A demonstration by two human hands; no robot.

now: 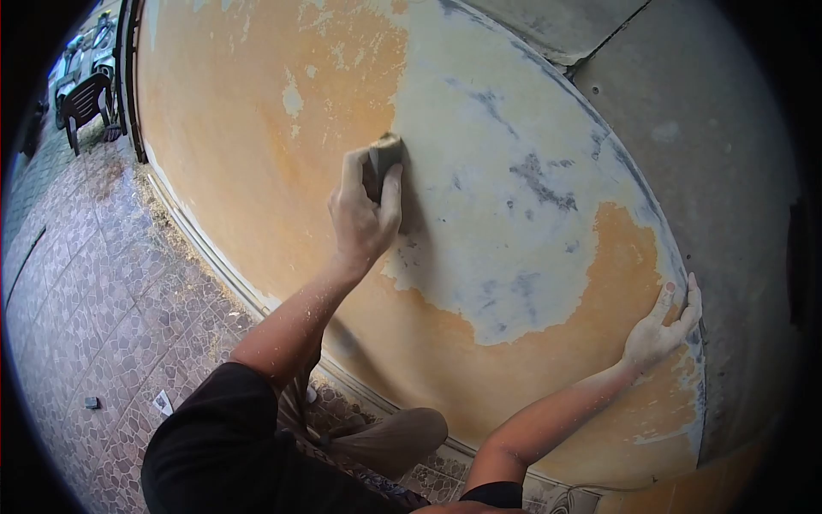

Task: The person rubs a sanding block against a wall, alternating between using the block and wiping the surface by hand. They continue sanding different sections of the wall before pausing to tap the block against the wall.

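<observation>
In my left hand (pixel 364 210) is a small grey sanding block (pixel 385 158) with a yellowish, dusty end, gripped between thumb and fingers. It is at the boundary between the orange paint (pixel 257 120) and a bare whitish patch (pixel 488 214) with grey stains. My right hand (pixel 664 330), coated in pale dust, rests with fingers apart at the wall's edge, over orange paint and beside the grey concrete surface (pixel 685 137).
A patterned tile floor (pixel 111 334) runs along the wall's base, with orange dust and flakes near it. On the tiles lie a small dark block (pixel 92 402) and a white triangular scrap (pixel 163 403). A dark plastic chair (pixel 84 104) stands at the far left.
</observation>
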